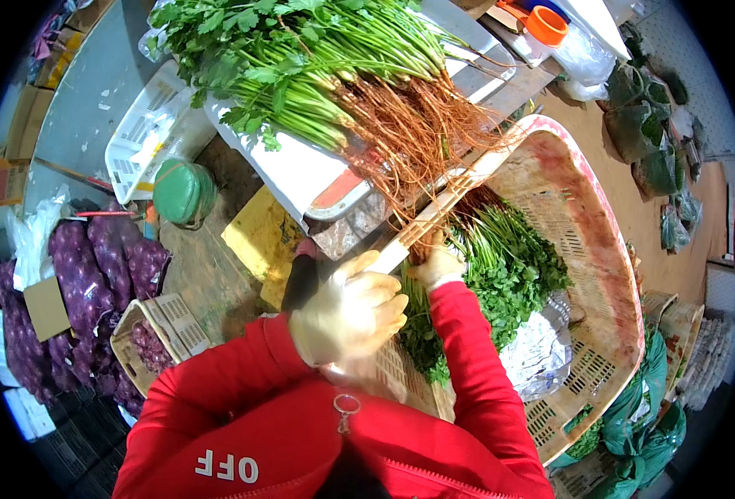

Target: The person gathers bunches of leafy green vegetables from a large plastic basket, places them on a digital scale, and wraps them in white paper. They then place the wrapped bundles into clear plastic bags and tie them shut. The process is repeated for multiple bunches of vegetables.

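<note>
My gloved left hand is in front of my chest near the corner of a big plastic crate, its fingers curled; what is inside them, if anything, does not show. Inside the crate, my gloved right hand reaches to the root end of leafy green herbs, its fingers around brownish roots. A crumpled translucent plastic bag lies beside these herbs. Above the crate's near rim, a large pile of leafy herbs with long stems rests on a white-topped stand, its brown roots hanging over the edge towards the crate.
Left are a white basket, a green round-topped stool, a yellow box, net sacks of purple onions and a small crate. An orange tape roll stands at the top right. Green bags sit beyond the big crate.
</note>
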